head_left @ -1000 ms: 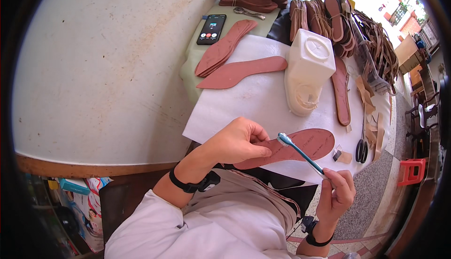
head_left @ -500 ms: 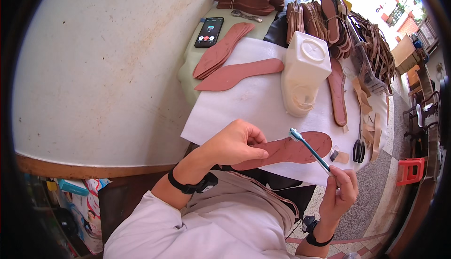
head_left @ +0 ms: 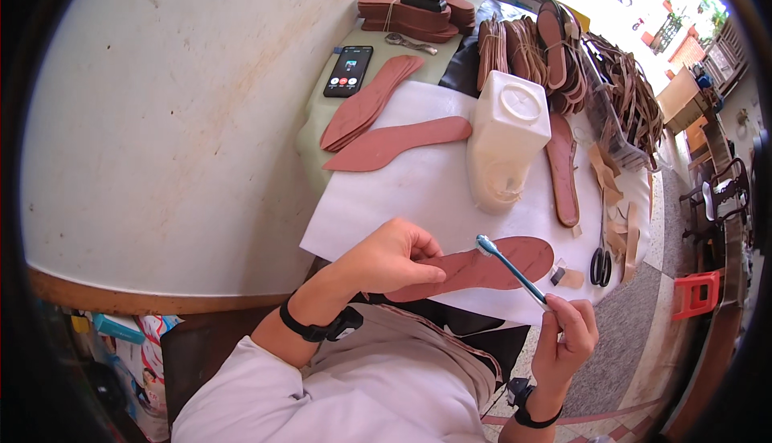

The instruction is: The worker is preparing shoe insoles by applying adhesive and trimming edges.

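Observation:
My left hand [head_left: 400,262] pinches the narrow end of a reddish-brown insole [head_left: 515,264] between thumb and fingers, near the table's front edge. The insole's wide end points right, and faint dark streaks mark its surface. In my right hand [head_left: 569,330] is a teal toothbrush [head_left: 521,277], gripped by the end of its handle and slanting up to the left. Its bristled head, with whitish stuff on it, is over the insole's far edge; whether it touches cannot be made out. Beyond stands a cream plastic container [head_left: 511,149] with a cut-out opening low on its front.
A single insole [head_left: 402,144] and a stack of insoles [head_left: 366,109] lie behind on the left, beside a phone [head_left: 348,71]. Black-handled scissors [head_left: 600,266] and tan scraps [head_left: 607,174] are at right. Banded bundles [head_left: 527,49] stand behind. A wall [head_left: 177,121] borders the left.
The whole view has shifted a little, so the table appears lower and further left. The toothbrush head has moved slightly along the insole toward my left hand. Both holds are the same.

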Available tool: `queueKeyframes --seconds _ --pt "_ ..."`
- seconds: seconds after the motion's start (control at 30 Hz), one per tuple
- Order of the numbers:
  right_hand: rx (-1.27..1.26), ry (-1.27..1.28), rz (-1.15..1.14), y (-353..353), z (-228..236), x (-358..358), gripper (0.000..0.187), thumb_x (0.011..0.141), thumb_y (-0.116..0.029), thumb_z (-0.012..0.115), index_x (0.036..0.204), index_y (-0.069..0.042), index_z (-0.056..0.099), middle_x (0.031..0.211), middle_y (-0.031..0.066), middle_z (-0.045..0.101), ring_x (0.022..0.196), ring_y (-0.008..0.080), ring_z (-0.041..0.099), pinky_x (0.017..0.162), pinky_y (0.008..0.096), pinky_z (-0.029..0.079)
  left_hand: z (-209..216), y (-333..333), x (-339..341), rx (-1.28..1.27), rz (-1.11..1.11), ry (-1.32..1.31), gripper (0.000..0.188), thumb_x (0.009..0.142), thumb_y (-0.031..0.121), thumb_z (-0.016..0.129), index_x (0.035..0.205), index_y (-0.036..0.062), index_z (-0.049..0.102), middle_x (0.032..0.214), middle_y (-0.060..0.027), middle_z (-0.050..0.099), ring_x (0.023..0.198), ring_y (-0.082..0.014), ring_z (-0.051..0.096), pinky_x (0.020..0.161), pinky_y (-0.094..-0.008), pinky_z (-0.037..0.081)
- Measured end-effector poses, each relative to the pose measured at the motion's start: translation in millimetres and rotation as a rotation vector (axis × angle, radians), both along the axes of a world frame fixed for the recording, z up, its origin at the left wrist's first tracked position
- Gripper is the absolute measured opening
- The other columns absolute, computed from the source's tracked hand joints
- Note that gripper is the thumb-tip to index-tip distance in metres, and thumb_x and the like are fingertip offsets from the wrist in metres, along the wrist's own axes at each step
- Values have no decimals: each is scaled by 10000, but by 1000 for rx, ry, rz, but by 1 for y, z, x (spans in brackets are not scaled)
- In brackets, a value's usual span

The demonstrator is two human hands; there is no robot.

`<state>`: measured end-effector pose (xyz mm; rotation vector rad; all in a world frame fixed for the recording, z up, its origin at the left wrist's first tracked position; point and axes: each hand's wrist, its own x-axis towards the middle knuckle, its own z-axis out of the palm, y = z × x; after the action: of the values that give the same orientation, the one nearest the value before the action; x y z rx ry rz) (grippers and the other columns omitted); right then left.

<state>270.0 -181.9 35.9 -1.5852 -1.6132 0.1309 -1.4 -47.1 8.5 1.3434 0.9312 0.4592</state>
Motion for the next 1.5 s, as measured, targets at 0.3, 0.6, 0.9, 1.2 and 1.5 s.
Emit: queueKeyframes --seconds 0.3,0.6,0.9,1.2,1.5 --pt "34 -33 -108 1 6 14 181 867 84 633 1016 34 723 806 79 596 644 126 515 548 258 356 -3 2 -1 19 -20 15 190 835 71 794 963 -56 734 826 -44 711 740 -71 623 660 -237 513" --pt "38 -85 -215 -4 15 25 179 860 69 651 1012 26 735 775 91 604 597 138 544 506 257 405 -3 0 -2 -24 -8 -28 186 837 58 788 973 -54 727 838 -45 715 735 -79 620 658 -247 514" --pt "89 -20 -286 -12 1 42 166 870 67 648 1011 36 730 789 78 589 616 124 519 524 265 355 -6 3 -3 -103 1 -86 171 840 22 798 977 -49 724 865 -42 723 749 -66 639 663 -228 532" --pt "66 -32 -308 -17 -1 45 173 882 75 637 1030 44 722 817 64 582 640 104 510 540 253 361 -7 4 -6 -129 18 -99 173 848 34 794 982 -51 725 859 -44 727 744 -66 640 652 -228 524" --pt "83 16 -336 -22 -6 49 168 896 80 627 1037 53 713 852 58 577 676 92 518 567 236 373 -5 6 -7 -171 55 -84 172 848 23 793 986 -52 722 864 -55 734 733 -66 649 641 -227 529"
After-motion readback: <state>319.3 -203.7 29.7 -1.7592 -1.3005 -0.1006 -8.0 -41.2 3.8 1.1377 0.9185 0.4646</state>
